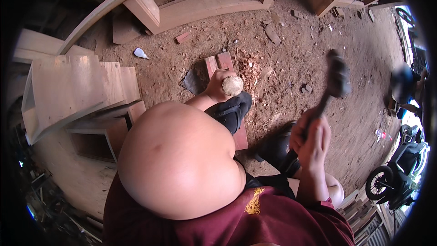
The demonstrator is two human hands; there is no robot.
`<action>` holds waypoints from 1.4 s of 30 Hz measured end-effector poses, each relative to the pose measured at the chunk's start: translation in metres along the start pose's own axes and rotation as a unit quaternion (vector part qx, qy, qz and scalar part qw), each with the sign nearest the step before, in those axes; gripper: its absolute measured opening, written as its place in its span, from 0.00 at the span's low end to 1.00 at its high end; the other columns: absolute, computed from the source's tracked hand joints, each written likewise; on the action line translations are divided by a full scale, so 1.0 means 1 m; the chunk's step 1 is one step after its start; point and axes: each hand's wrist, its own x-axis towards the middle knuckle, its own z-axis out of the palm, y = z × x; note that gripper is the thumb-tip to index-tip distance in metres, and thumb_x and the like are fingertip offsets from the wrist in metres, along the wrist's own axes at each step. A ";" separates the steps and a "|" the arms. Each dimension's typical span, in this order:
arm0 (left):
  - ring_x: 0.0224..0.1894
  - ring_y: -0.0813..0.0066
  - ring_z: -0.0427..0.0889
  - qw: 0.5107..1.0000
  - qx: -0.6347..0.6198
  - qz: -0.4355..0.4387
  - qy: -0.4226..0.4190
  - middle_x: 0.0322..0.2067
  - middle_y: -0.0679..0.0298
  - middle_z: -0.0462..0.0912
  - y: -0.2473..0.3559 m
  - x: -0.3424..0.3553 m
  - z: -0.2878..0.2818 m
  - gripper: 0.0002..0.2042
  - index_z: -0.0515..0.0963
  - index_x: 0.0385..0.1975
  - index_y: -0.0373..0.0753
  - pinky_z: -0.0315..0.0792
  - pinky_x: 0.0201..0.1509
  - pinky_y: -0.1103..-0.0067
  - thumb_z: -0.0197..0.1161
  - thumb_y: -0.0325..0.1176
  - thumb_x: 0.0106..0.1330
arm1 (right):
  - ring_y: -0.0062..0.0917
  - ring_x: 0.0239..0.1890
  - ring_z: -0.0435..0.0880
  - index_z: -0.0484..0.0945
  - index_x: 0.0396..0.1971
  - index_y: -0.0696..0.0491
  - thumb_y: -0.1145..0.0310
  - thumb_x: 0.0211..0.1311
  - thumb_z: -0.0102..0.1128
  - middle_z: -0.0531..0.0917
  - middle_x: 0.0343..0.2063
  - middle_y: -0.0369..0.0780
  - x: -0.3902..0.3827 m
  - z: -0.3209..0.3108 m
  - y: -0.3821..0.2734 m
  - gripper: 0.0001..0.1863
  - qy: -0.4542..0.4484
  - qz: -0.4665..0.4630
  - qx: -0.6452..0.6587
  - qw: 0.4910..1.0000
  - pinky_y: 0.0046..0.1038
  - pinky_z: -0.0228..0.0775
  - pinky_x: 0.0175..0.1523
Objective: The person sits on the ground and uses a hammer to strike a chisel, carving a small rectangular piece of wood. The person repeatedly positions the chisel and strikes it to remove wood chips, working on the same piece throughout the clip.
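Observation:
My left hand is closed round an upright tool, seen from above. Its round, pale, frayed butt end faces up; it looks like a wooden chisel handle, with the blade hidden below. Under that hand lies a reddish wooden board, its far end showing two prongs with a gap between. A dark shoe rests across the board. Raised to the right, my right hand grips a hammer by its dark handle. The hammer's black head is blurred by motion and apart from the chisel.
Wood shavings lie beside the board on the dirt floor. A white squeeze bottle lies far left. Wooden frames stand at the back, stacked wooden panels at left. A motorcycle and another person are at right.

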 end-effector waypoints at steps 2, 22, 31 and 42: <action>0.24 0.61 0.80 1.000 -0.008 -0.005 0.012 0.20 0.57 0.79 -0.001 0.000 0.001 0.11 0.77 0.23 0.37 0.71 0.30 0.72 0.71 0.32 0.42 | 0.12 0.12 0.62 0.66 0.32 0.55 0.46 0.71 0.39 0.67 0.15 0.32 0.000 0.016 -0.009 0.24 -0.008 -0.143 0.054 0.988 0.17 0.55 0.16; 0.18 0.58 0.77 0.988 0.073 0.082 -0.107 0.14 0.57 0.74 0.001 -0.023 0.027 0.16 0.73 0.15 0.41 0.68 0.24 0.68 0.64 0.45 0.57 | 0.16 0.14 0.66 0.67 0.31 0.52 0.59 0.73 0.42 0.68 0.16 0.32 -0.026 0.026 0.018 0.13 0.016 -0.004 -0.067 0.998 0.19 0.58 0.18; 0.19 0.61 0.75 0.970 0.022 0.211 -0.116 0.16 0.61 0.71 0.012 -0.026 0.014 0.12 0.71 0.15 0.41 0.65 0.22 0.68 0.67 0.33 0.53 | 0.17 0.10 0.59 0.61 0.29 0.51 0.41 0.70 0.38 0.62 0.11 0.32 -0.030 -0.007 0.011 0.26 0.063 -0.146 0.121 0.980 0.21 0.56 0.15; 0.16 0.84 0.59 0.919 -0.359 -0.153 0.057 0.14 0.72 0.62 -0.041 0.030 -0.063 0.08 0.67 0.24 0.38 0.55 0.21 0.81 0.56 0.29 0.65 | 0.15 0.09 0.58 0.64 0.29 0.52 0.46 0.73 0.36 0.62 0.12 0.32 0.007 -0.015 0.059 0.24 0.081 0.185 0.169 0.965 0.21 0.58 0.13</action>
